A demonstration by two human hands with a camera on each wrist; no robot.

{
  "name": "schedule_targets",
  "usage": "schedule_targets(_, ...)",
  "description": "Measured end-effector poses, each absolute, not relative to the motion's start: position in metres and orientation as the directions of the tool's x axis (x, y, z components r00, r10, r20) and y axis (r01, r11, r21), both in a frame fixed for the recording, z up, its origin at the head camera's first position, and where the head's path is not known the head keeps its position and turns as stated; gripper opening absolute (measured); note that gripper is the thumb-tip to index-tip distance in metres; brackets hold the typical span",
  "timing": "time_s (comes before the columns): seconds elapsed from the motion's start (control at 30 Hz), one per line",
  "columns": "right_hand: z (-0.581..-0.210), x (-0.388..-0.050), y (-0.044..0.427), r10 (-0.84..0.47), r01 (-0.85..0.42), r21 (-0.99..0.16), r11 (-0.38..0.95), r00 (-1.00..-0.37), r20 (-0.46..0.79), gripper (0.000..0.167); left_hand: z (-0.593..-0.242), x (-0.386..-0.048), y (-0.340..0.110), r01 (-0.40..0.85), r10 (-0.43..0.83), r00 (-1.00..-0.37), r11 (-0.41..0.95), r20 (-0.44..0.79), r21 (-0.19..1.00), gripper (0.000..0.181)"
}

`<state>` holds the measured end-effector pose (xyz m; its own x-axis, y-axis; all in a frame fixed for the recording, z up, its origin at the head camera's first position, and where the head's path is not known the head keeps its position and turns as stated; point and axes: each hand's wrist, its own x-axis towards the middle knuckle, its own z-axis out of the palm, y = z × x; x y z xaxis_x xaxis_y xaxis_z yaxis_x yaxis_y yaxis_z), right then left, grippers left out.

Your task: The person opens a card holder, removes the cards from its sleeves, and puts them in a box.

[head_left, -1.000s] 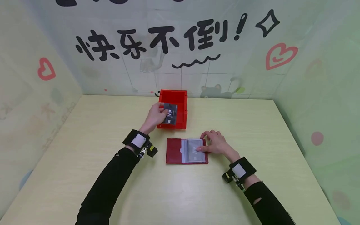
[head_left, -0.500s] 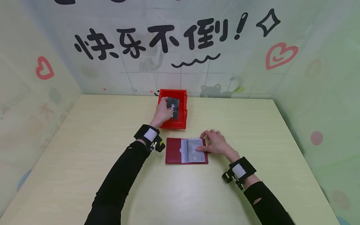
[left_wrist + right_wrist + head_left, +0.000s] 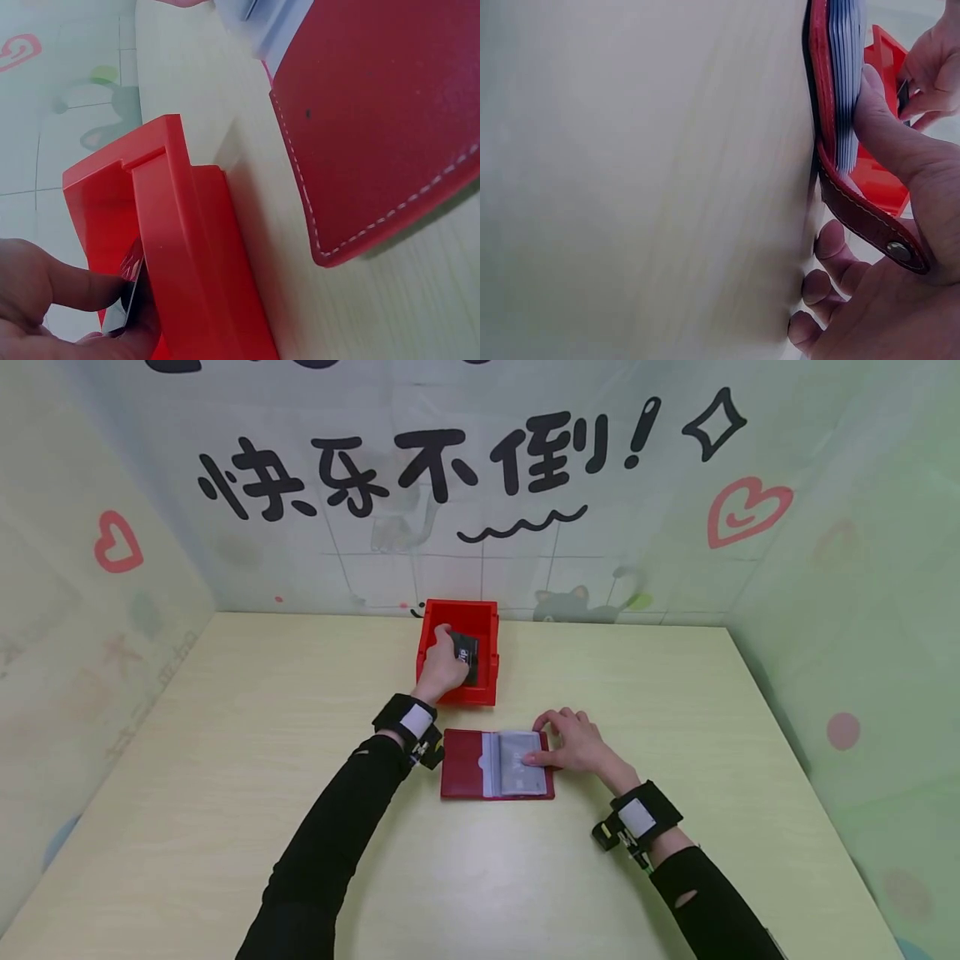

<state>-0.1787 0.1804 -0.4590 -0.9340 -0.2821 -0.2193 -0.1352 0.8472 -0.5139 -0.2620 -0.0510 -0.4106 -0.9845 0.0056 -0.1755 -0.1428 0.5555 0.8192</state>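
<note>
In the head view my left hand (image 3: pixel 444 667) reaches into a red plastic bin (image 3: pixel 487 695). It pinches a black card (image 3: pixel 468 653) with pale "VIP" lettering between thumb and fingers. The left wrist view shows the thumb on the card (image 3: pixel 133 281), low within the bin walls. A red card holder (image 3: pixel 461 766) lies spread on the table, its clear sleeves (image 3: pixel 517 777) on the right half. My right hand (image 3: pixel 581 745) holds it at the right side, thumb on the sleeves and index fingertip at the top edge. A snap strap (image 3: pixel 870 223) runs beneath that thumb.
The light wooden table (image 3: pixel 300 693) carries the bin near its back edge, with the card holder just in front. Printed fabric walls (image 3: pixel 420 568) rise behind and at both sides. Each wrist wears a black camera band (image 3: pixel 405 722).
My left hand has carried the card from the bin's left side rightward and down inside it. The right hand and card holder stay in place.
</note>
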Motion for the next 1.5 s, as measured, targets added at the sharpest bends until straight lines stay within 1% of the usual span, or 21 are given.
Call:
schedule_targets(0.33, -0.459, -0.178, 0.182, -0.281, -0.133, -0.516, 0.846, -0.934, -0.22, 0.055, -0.42, -0.27, -0.045, -0.161, -0.001, -0.981, 0.551, -0.193, 0.819, 0.07)
schedule_targets(0.47, -0.46, -0.178, 0.182, -0.276, -0.127, -0.517, 0.847, -0.935, -0.222, 0.055, -0.425, -0.273, -0.043, -0.163, -0.009, -0.981, 0.566, -0.192, 0.808, 0.066)
schedule_targets(0.57, -0.46, -0.178, 0.183, -0.273, -0.124, -0.515, 0.848, -0.936, -0.223, 0.054, -0.427, -0.274, -0.042, -0.173, -0.008, -0.979, 0.567, -0.204, 0.805, 0.063)
schedule_targets(0.67, -0.46, -0.178, 0.183, -0.272, -0.123, -0.517, 0.847, -0.936, -0.223, 0.054, -0.425, -0.273, -0.042, -0.185, 0.003, -0.974, 0.561, -0.226, 0.807, 0.065)
schedule_targets(0.83, -0.459, -0.177, 0.183, -0.271, -0.12, -0.526, 0.842, -0.937, -0.221, 0.053, -0.424, -0.271, -0.041, -0.155, 0.017, -0.979, 0.581, -0.203, 0.799, 0.064)
schedule_targets(1.1, -0.458, -0.177, 0.182, -0.268, -0.114, -0.528, 0.841, -0.937, -0.225, 0.053, -0.428, -0.268, -0.04, -0.074, 0.05, -0.989, 0.655, -0.141, 0.752, 0.051)
schedule_targets(1.3, -0.46, -0.178, 0.182, -0.267, -0.109, -0.535, 0.838, -0.937, -0.226, 0.053, -0.431, -0.268, -0.04, -0.057, 0.07, -0.988, 0.671, -0.139, 0.739, 0.049)
schedule_targets(1.5, -0.46, -0.177, 0.181, -0.259, -0.099, -0.54, 0.836, -0.939, -0.228, 0.053, -0.432, -0.268, -0.04, -0.037, 0.061, -0.99, 0.764, -0.13, 0.645, 0.036)
